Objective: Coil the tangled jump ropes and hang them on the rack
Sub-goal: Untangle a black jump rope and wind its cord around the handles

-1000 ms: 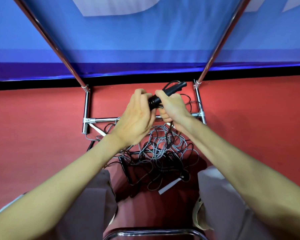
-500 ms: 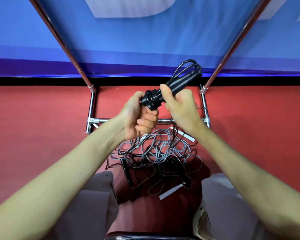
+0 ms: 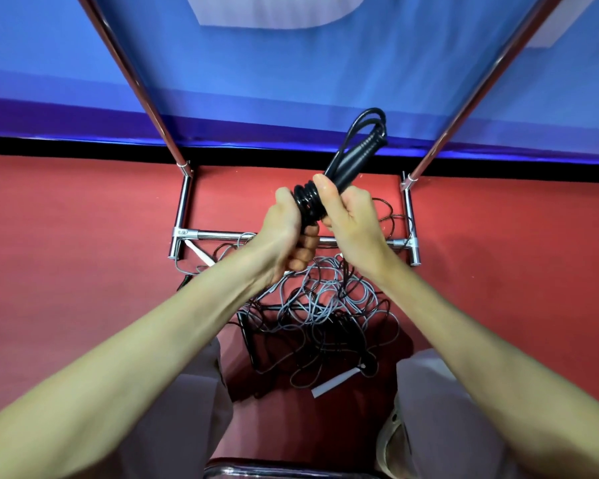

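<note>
Rack stands behind the tangled ropes on the floor. Above them, left hand and right hand both grip one black coiled rope, fingers curled around it. Coiling seems finished; next, hanging it needs a lift to the rack.

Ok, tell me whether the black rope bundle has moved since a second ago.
Yes. The black rope bundle has risen: its far end now overlaps the blue wall above the black baseboard, instead of lying low over the rack base.

Both arms reach forward, left hand and right hand fisted together.
</note>
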Motion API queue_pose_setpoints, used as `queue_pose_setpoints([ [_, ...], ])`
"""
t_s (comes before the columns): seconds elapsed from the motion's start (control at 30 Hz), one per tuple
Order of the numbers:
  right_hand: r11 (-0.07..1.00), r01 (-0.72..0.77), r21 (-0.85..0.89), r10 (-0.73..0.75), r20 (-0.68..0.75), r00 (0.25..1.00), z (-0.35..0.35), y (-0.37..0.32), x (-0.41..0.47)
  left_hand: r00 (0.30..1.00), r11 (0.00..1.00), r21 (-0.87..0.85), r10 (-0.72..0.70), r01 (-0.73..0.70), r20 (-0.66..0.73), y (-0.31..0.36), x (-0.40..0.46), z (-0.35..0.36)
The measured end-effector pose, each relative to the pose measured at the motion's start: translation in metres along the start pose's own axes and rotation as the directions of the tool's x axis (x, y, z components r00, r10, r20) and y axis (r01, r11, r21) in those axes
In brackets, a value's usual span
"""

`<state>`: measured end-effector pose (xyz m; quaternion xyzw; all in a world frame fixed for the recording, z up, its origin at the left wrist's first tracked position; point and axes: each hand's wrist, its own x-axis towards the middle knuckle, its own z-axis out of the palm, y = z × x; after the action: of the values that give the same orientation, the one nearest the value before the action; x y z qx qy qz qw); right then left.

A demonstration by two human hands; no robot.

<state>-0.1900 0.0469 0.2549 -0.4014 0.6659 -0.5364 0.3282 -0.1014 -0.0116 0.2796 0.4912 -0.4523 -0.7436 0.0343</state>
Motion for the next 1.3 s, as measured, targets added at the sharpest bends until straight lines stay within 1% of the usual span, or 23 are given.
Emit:
queue_pose_setpoints([
  [0.07,0.999,-0.008,0.050,0.008,0.002,1.000,-0.005,-0.004,0.002,1.000,1.000,-0.012,0.012,-0.011,0.022,0.003,0.002,-0.001],
  [0.17,0.999,-0.010,0.046,0.010,-0.006,1.000,-0.013,-0.005,0.004,0.995,0.999,-0.051,0.004,0.001,0.102,0.010,0.005,-0.004],
  [0.27,0.999,0.004,0.033,-0.006,0.053,0.999,-0.010,-0.003,0.002,0.989,0.993,-0.118,0.005,0.013,0.150,0.015,0.007,-0.009],
  [0.37,0.998,0.007,-0.059,-0.003,0.073,0.997,-0.005,0.001,0.000,0.978,0.991,-0.123,-0.020,0.046,0.206,0.015,0.006,-0.012],
  [0.4,0.990,0.023,-0.138,-0.014,0.064,0.998,-0.005,0.002,0.000,0.980,0.991,-0.126,-0.027,0.053,0.198,0.015,0.006,-0.013],
  [0.43,0.968,0.038,-0.248,-0.023,0.064,0.998,-0.005,0.001,-0.001,0.987,0.991,-0.126,-0.021,0.041,0.158,0.014,0.007,-0.013],
  [0.47,0.928,0.034,-0.370,-0.007,0.073,0.997,-0.006,-0.002,-0.002,0.997,0.993,-0.116,0.004,0.005,0.083,0.014,0.008,-0.013],
  [0.53,0.824,0.000,-0.566,0.045,0.066,0.997,-0.003,-0.008,-0.004,0.988,0.992,-0.061,0.100,-0.108,-0.117,0.012,0.010,-0.011],
  [0.57,0.794,-0.016,-0.608,0.065,0.059,0.996,0.000,-0.011,-0.004,0.968,0.986,-0.036,0.150,-0.160,-0.201,0.012,0.010,-0.010],
  [0.6,0.786,-0.022,-0.618,0.068,0.051,0.996,0.002,-0.014,-0.005,0.945,0.979,-0.017,0.192,-0.204,-0.263,0.011,0.010,-0.010],
  [0.7,0.809,-0.010,-0.587,0.021,0.012,1.000,0.006,-0.015,-0.003,0.854,0.937,0.120,0.348,-0.328,-0.387,0.010,0.014,-0.009],
  [0.77,0.844,-0.014,-0.537,0.011,-0.008,1.000,0.006,-0.011,0.002,0.788,0.889,0.216,0.459,-0.404,-0.411,0.011,0.014,-0.010],
  [0.8,0.869,-0.014,-0.494,0.016,-0.001,1.000,0.005,-0.011,0.004,0.769,0.869,0.240,0.495,-0.433,-0.404,0.012,0.014,-0.011],
  [0.83,0.910,-0.017,-0.415,0.025,0.013,1.000,0.004,-0.010,0.006,0.766,0.858,0.243,0.514,-0.454,-0.385,0.014,0.013,-0.011],
  [0.9,0.986,-0.030,-0.165,0.043,0.073,0.996,0.001,-0.008,0.010,0.802,0.857,0.218,0.514,-0.467,-0.305,0.018,0.009,-0.009],
  [0.93,0.997,-0.041,-0.058,0.047,0.114,0.992,-0.001,-0.008,0.010,0.828,0.864,0.198,0.501,-0.463,-0.252,0.019,0.006,-0.008],
  [1.0,0.996,-0.078,0.051,0.068,0.175,0.982,-0.005,-0.010,0.009,0.854,0.871,0.170,0.487,-0.460,-0.185,0.020,0.000,-0.005],
  [1.1,0.985,-0.103,0.138,0.068,0.238,0.969,-0.008,-0.014,0.008,0.856,0.873,0.144,0.486,-0.466,-0.177,0.021,-0.002,-0.004],
  [1.2,0.974,-0.146,0.174,0.088,0.303,0.949,-0.008,-0.017,0.010,0.851,0.878,0.093,0.478,-0.470,-0.217,0.020,-0.002,-0.002],
  [1.27,0.978,-0.163,0.129,0.120,0.292,0.949,-0.006,-0.020,0.012,0.829,0.868,0.096,0.493,-0.486,-0.263,0.019,0.000,-0.002],
  [1.3,0.981,-0.176,0.080,0.150,0.263,0.953,-0.003,-0.021,0.012,0.806,0.855,0.117,0.516,-0.505,-0.289,0.017,0.003,-0.005],
])
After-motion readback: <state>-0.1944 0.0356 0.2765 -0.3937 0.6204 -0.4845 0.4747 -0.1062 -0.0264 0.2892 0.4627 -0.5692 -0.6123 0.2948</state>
